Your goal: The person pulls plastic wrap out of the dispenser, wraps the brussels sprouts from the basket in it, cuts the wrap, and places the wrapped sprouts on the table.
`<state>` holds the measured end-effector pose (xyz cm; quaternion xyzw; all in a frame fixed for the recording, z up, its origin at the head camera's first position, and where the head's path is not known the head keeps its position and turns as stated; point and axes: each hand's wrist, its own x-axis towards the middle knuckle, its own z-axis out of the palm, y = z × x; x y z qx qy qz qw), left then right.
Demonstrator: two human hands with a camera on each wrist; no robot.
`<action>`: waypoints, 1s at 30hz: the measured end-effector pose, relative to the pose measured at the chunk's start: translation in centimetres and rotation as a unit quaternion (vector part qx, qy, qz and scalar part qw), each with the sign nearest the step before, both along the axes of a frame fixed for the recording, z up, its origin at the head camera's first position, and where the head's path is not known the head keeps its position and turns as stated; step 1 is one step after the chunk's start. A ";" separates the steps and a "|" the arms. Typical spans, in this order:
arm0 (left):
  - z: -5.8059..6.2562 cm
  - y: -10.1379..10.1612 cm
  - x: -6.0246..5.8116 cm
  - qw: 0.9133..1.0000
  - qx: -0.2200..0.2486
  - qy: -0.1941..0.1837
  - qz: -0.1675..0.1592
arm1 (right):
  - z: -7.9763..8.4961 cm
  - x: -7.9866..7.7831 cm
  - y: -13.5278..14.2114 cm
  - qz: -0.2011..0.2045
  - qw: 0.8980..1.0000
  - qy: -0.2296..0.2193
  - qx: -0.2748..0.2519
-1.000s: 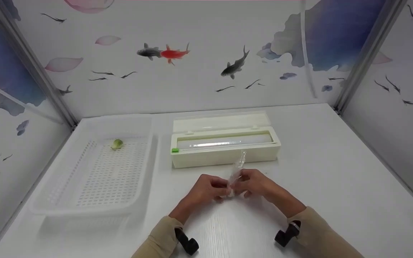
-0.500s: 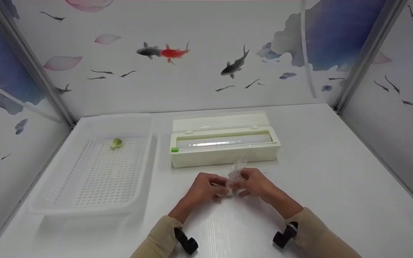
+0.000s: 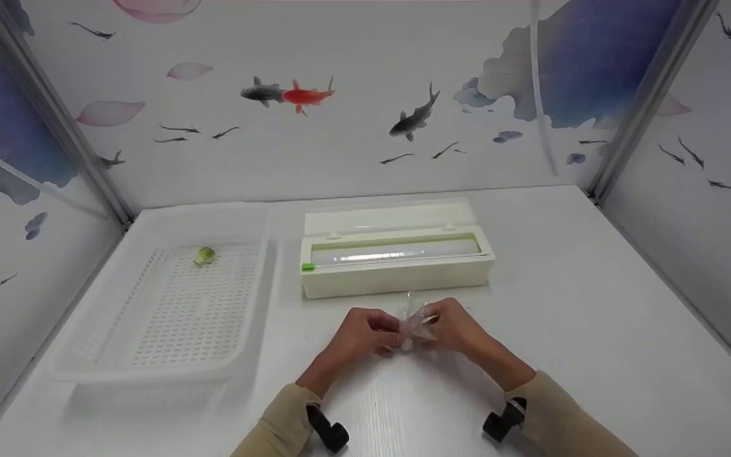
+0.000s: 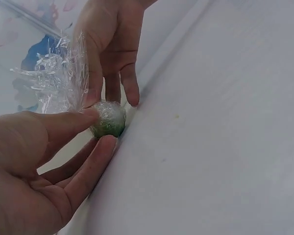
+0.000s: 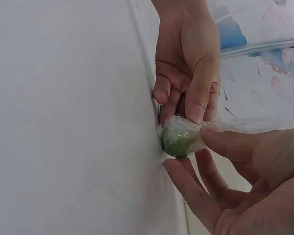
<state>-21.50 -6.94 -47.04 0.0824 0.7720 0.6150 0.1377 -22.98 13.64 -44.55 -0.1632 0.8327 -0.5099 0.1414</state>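
A small round green vegetable, like a Brussels sprout (image 4: pixel 109 121), is wrapped tightly in clear cling film and held low over the table in front of the person. My left hand (image 3: pixel 362 333) pinches the wrapped sprout between thumb and fingers. From the other side, my right hand (image 3: pixel 457 327) pinches the gathered neck of the film, its fingertips close under the ball in the right wrist view. Loose crumpled cling film (image 4: pixel 63 78) sticks up from between the hands. In the head view, the fingers mostly hide the sprout.
Beyond the hands stands a cream cling film dispenser (image 3: pixel 397 279), its lid raised and a green slider (image 3: pixel 308 267) at its left end. To the left is a white perforated basket (image 3: pixel 238 362) with one unwrapped Brussels sprout (image 3: pixel 204 256) inside. Printed panels enclose the white table (image 3: pixel 594 304).
The film's tail, upright and twisted a second ago, is now shorter, lower and spread between the hands. Both hands stay in nearly the same place, with small finger shifts.
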 end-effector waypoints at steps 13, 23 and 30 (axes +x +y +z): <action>0.1 -0.1 0.0 0.999 0.045 -0.006 0.015 | 1.2 -0.5 1.2 0.106 0.993 0.045 0.041; -0.1 -0.2 0.0 0.996 0.078 -0.037 0.029 | 1.1 -0.2 0.8 0.112 0.990 0.042 0.075; -0.2 0.0 0.0 0.996 0.072 -0.049 0.033 | 0.7 0.1 0.0 -0.005 0.997 -0.011 0.072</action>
